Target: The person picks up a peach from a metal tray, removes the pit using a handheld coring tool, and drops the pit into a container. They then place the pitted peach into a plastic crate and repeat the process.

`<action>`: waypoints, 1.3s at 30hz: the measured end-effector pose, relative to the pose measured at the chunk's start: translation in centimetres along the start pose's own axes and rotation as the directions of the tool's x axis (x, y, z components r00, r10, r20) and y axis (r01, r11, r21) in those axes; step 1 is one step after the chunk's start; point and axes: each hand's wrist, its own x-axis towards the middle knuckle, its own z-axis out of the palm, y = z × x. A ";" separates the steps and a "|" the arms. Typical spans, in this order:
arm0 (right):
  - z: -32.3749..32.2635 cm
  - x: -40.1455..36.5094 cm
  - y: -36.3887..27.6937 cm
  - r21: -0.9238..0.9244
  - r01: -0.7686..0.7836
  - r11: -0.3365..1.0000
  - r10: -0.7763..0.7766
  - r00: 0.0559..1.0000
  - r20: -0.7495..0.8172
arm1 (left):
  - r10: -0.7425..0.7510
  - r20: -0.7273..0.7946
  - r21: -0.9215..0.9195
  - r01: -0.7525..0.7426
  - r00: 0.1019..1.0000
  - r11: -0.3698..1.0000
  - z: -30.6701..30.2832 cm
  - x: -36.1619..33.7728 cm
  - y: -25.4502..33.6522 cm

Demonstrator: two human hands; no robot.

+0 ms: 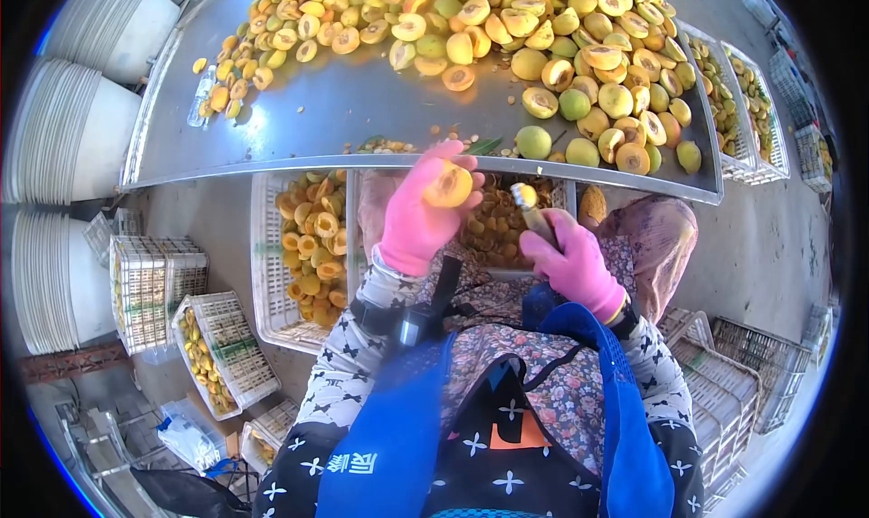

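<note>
A: In the head view, what is the left hand doing?

B: The left hand (415, 224), wearing a pink glove, is hovering near the middle, towards 11 o'clock. Its fingers are curling loosely, about half open, and they are holding 1 halved fruit (448, 185), its cut face showing.

A: And the right hand?

B: The right hand (579, 266), also wearing pink, is hovering at 3 o'clock. It is closing around the handle of a tool (540, 226). The metal tip is pointing up towards 12 o'clock, showing something yellow, and is standing apart from the halved fruit.

A: Where is more fruit lying?

B: A metal table (353, 110) is stretching across 12 o'clock, bearing a big heap of fruit (618, 101). A green fruit (534, 141) is resting near its front edge, towards 1 o'clock. A clear bottle (201, 97) is lying at 10 o'clock, beside some halves.

A: What about the crates?

B: At 9 o'clock, 1 white crate (263, 273) is holding more halves. At 2 o'clock, 2 crates (768, 171) are standing beside the table, also holding fruit.
</note>
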 end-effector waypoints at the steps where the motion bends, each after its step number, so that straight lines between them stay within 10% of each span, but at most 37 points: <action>1: -0.1 0.2 -1.0 0.101 -0.044 0.994 0.046 0.999 -0.015 | 0.000 -0.013 -0.013 0.000 1.000 1.000 0.2 0.0 -0.1; 6: 0.5 0.8 -3.5 -0.228 0.297 0.927 -0.322 0.943 -0.080 | 0.291 0.234 0.442 -0.368 0.928 0.818 2.8 -0.5 -1.4; 10: 1.2 2.7 -1.9 -0.475 0.390 0.789 -0.437 0.900 0.012 | 0.148 0.160 0.239 -0.184 0.976 0.953 3.9 -0.9 -1.3; 13: 1.0 2.3 -2.2 -0.398 0.362 0.843 -0.379 0.925 0.039 | 0.125 0.118 0.379 -0.161 0.985 0.911 4.3 -1.9 -1.1; 16: 0.5 1.9 -2.1 -0.361 0.342 0.868 -0.331 0.939 0.094 | 0.306 0.331 0.826 -0.431 0.892 0.362 3.5 -1.8 -1.1; 19: 0.7 1.6 -2.0 -0.360 0.330 0.873 -0.317 0.944 0.095 | 0.169 0.167 0.836 -0.230 0.971 0.498 3.9 -2.5 -0.8; 22: 0.8 1.0 -1.3 -0.477 0.303 0.825 -0.230 0.951 0.205 | 0.240 0.253 0.936 -0.300 0.937 0.183 2.9 -2.0 -1.0; 25: 1.1 0.3 -0.7 -0.508 0.283 0.813 -0.218 0.958 0.186 | 0.143 0.203 0.962 -0.225 0.969 0.153 2.8 -2.0 -0.8; 28: -0.7 0.1 -0.8 -0.588 0.221 0.778 -0.023 0.945 0.326 | 0.177 -0.043 0.643 -0.108 0.983 0.758 1.0 -1.4 -0.5; 32: -0.3 0.4 -0.8 -0.100 0.426 0.899 -0.383 0.877 0.289 | 0.200 0.057 0.496 -0.202 0.978 0.845 2.4 -1.6 0.2; 35: 1.5 1.2 -2.0 -0.147 0.354 0.924 -0.348 0.935 0.067 | 0.117 0.058 0.215 -0.127 0.991 0.968 2.2 -1.3 -0.8; 39: 1.5 1.4 -1.9 -0.238 0.267 0.934 -0.234 0.959 0.159 | 0.203 0.100 0.449 -0.227 0.974 0.864 1.4 -1.5 -1.1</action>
